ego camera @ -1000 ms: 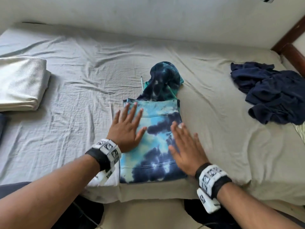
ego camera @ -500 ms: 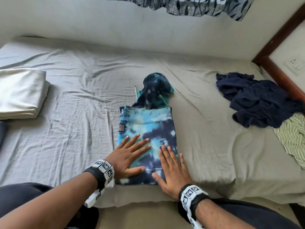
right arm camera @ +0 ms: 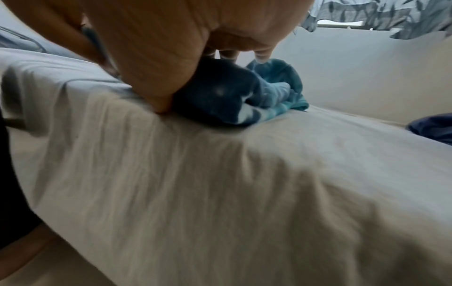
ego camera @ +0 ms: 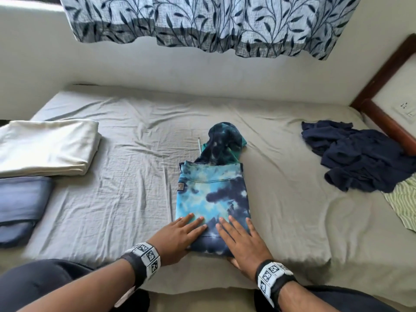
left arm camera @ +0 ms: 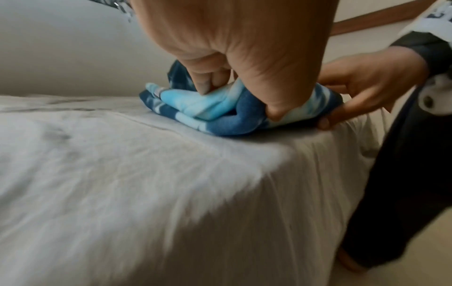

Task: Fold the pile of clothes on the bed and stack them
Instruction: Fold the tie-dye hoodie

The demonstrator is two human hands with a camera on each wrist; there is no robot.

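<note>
A blue tie-dye hoodie (ego camera: 213, 194) lies folded into a narrow rectangle on the grey bed sheet (ego camera: 112, 176), its hood pointing at the wall. Both hands sit at its near hem by the mattress edge. My left hand (ego camera: 180, 235) has its fingers on top and its thumb tucked at the edge. My right hand (ego camera: 243, 239) lies beside it. In the left wrist view the right hand (left arm camera: 367, 77) pinches the hoodie (left arm camera: 220, 114), with fingers above and thumb below. The right wrist view shows the thumb at the hem of the hoodie (right arm camera: 220, 96).
A folded white cloth (ego camera: 45, 147) and a folded blue one (ego camera: 20, 203) lie at the left. A crumpled navy garment (ego camera: 364, 158) and a green striped one (ego camera: 405, 199) lie at the right by the wooden bed frame (ego camera: 387, 122). A leaf-print curtain (ego camera: 202, 21) hangs above.
Both hands slid from the hoodie's middle down to its near hem, and the thumbs went under the edge. The head view tilted up, so the curtain shows.
</note>
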